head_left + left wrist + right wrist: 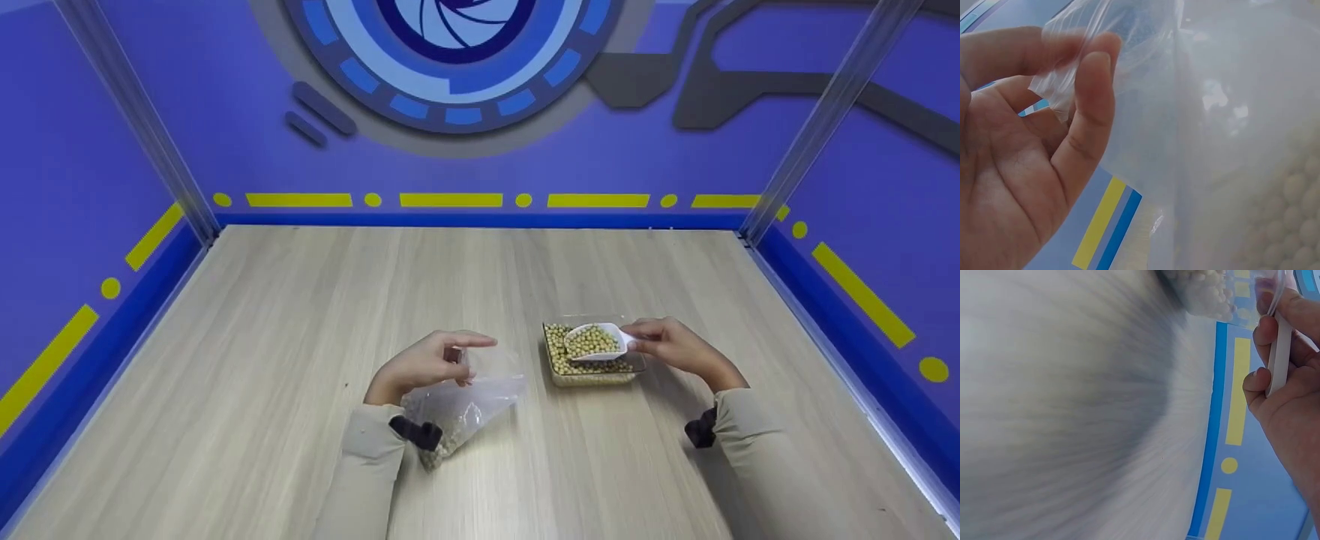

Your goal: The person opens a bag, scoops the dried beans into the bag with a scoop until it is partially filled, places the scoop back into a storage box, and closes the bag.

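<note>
My left hand [421, 363] grips the top of a transparent plastic bag [491, 391]. In the left wrist view, thumb and fingers pinch the bag's rim [1064, 67], and round pale beans [1292, 225] lie low inside. On the right, my right hand [681, 351] holds a white scoop [622, 341] by its handle [1280, 360]. Yellowish soybeans [594, 341] heap in the scoop, which is over a transparent rectangular container [598, 381] with more soybeans. Whether the scoop touches the beans beneath it, I cannot tell.
A wood-grain tabletop [300, 300] lies under everything. Blue-purple panels stand behind it [450, 176] and along both sides, joined by corner posts [814, 112]. Each sleeve carries a black wrist device [416, 433].
</note>
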### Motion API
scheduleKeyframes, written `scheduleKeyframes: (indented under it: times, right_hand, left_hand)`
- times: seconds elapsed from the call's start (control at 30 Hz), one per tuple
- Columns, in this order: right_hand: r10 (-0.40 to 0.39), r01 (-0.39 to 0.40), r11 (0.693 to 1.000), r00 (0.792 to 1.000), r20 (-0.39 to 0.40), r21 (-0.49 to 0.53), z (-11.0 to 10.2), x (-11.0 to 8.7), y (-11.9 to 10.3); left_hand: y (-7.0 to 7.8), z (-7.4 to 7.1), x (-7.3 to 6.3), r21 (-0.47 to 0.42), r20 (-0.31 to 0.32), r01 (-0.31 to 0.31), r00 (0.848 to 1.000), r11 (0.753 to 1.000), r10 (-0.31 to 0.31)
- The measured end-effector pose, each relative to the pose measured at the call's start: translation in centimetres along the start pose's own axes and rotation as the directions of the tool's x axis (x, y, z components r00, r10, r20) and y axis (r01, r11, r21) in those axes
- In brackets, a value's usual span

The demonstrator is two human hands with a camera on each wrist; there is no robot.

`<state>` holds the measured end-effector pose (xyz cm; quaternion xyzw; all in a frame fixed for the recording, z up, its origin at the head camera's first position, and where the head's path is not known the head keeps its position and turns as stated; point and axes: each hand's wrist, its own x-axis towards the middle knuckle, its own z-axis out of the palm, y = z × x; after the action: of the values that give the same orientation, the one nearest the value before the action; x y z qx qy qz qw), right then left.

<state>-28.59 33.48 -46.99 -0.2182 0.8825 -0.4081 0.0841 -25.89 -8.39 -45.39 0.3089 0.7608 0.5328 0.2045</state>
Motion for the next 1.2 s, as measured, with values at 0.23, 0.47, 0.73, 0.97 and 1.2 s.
scheduleKeyframes:
  times: [0.23,0.47,0.73,0.97,1.2]
  right_hand:
    - [-0.007,0.007,1.000,1.000,-0.003,0.007,0.00,0.02,0.00]
    - [0.002,-0.001,0.999,1.000,-0.009,0.044,0.08,0.02,0.53]
    - [0.006,-0.005,0.998,1.000,-0.021,0.061,0.17,0.01,0.90]
    - [-0.006,0.008,0.998,1.000,-0.031,0.060,0.16,-0.08,0.83]
    - [-0.013,0.015,0.998,0.999,-0.041,0.062,-0.03,-0.23,0.67]
  left_hand:
    - [0.15,0.01,-0.03,-0.008,-0.001,0.005,1.000,1.000,-0.005]
    - [0.31,0.04,-0.02,-0.016,0.002,0.007,1.000,1.000,-0.007]
    - [0.42,0.11,-0.10,-0.024,-0.001,0.005,1.000,1.000,-0.005]
    - [0.35,0.14,0.00,-0.023,-0.006,0.014,1.000,1.000,-0.014]
    - [0.11,0.09,0.23,-0.020,0.005,-0.009,1.000,1.000,0.009]
